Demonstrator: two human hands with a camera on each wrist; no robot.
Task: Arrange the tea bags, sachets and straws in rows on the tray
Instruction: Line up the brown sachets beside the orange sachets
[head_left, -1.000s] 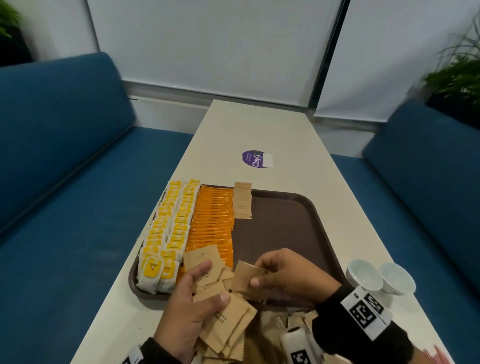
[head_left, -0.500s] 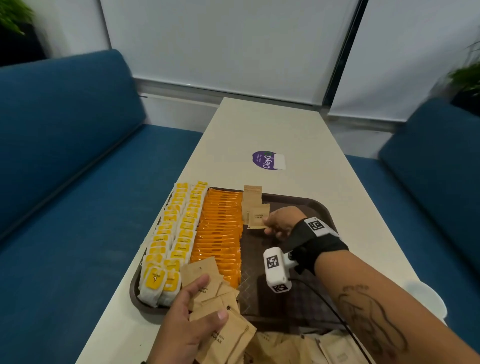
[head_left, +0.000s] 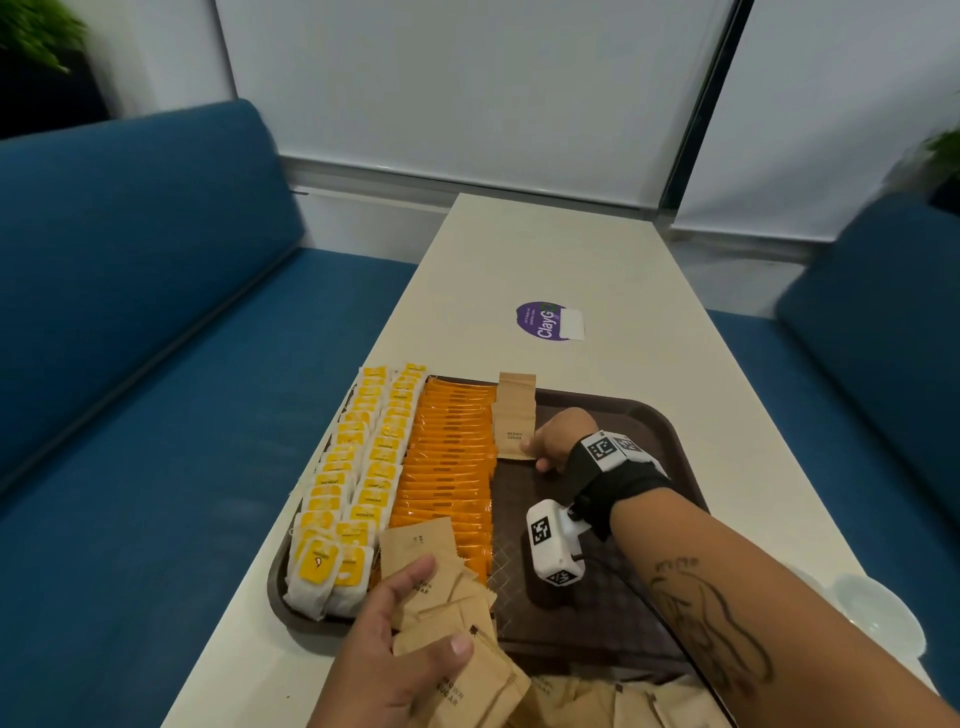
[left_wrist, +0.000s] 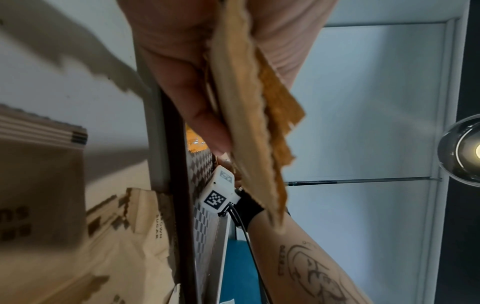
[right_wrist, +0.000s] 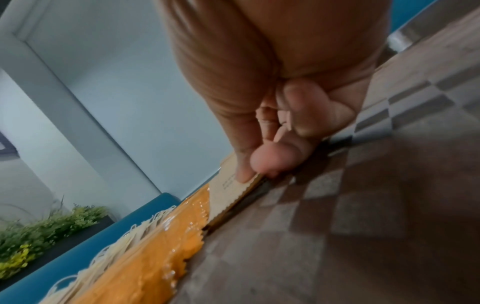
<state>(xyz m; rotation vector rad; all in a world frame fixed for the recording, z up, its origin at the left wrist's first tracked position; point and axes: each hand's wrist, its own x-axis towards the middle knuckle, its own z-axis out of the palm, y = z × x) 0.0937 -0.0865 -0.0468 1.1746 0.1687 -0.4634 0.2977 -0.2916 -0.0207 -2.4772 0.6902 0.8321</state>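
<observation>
Right hand (head_left: 553, 439) is pinching a brown sugar sachet (head_left: 514, 441) at the near end of the short brown row, right beside the orange sachets (head_left: 449, 467) on the brown tray (head_left: 649, 426). Left hand (head_left: 395, 660) grips a fanned bunch of brown sachets (head_left: 447, 613) over the tray's near edge.

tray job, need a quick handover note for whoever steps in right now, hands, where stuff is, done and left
Left hand: grips a fan of brown sugar sachets at the tray's near edge.
Right hand: pinches one brown sachet, laying it into the brown row at the far end of the tray.
Done: two rows of yellow tea bags and a row of orange sachets.
Left: most of the brown row; loose brown sachets lie near the tray. No straws in view.
</observation>
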